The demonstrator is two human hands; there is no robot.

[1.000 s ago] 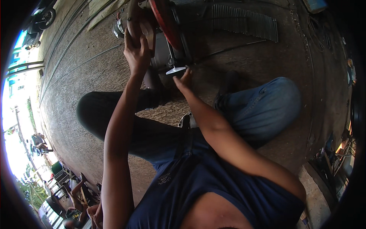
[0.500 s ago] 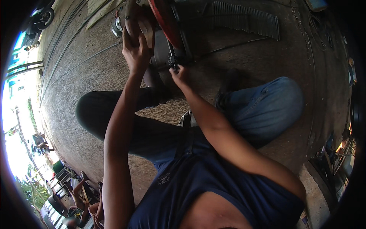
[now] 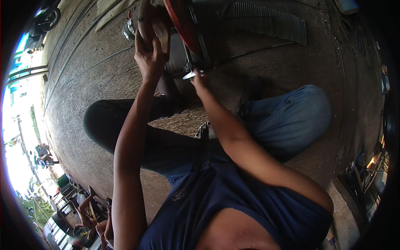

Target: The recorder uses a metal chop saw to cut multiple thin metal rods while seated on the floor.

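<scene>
Head view looks down at a person sitting on a rough grey floor (image 3: 104, 79). Their knees are bent, one in dark trousers and one in blue jeans (image 3: 287, 121). Their shirt is dark blue.

Up at the top stands a machine (image 3: 183, 46) with a big red curved part (image 3: 179, 21) and a dark metal body under it. It sits right in front of the knees. Behind it, to the right, lies a ribbed grey sheet (image 3: 266, 21). A thin rod lies on the floor from the machine toward that sheet.

The left hand (image 3: 148, 56) is raised high. Its fingers are wrapped around a brown rounded part (image 3: 150, 25) on the left side of the machine, closed on it.

The right hand (image 3: 200, 81) is lower, at the foot of the red part. It is pinched on a small shiny tool (image 3: 189, 75), which pokes out to the left and touches the dark metal. I cannot tell what kind of tool it is.

Far off at the left edge, other people sit outside in bright light.
</scene>
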